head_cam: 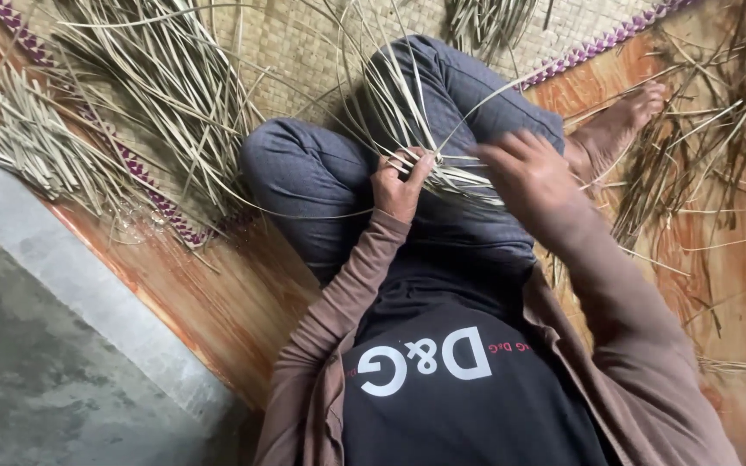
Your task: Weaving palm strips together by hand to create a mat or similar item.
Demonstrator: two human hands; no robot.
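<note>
The left hand (pixel 401 185) pinches a fan of dried reed strips (pixel 446 168) over the lap, keeping their crossing point tight, while the right hand (pixel 530 173) lies loosely curled on them, fingers spread to sort strands. Loose strip bundles (pixel 157 78) lie along the woven mat (pixel 295 43) near its purple-trimmed left edge, within reach.

One camera, worn on the head and pointed down

The scene is seen from above, from the person's own head, and the view is tipped to one side. The lap is looked at from close up, with the left hand (pixel 401 185) and the right hand (pixel 528 173) near the middle of the picture. The woven mat (pixel 304 43) is seen farther off at the top, and a grey step (pixel 53 345) is caught at the lower left edge. Only this one view is given, so nothing is shared with another.
</note>
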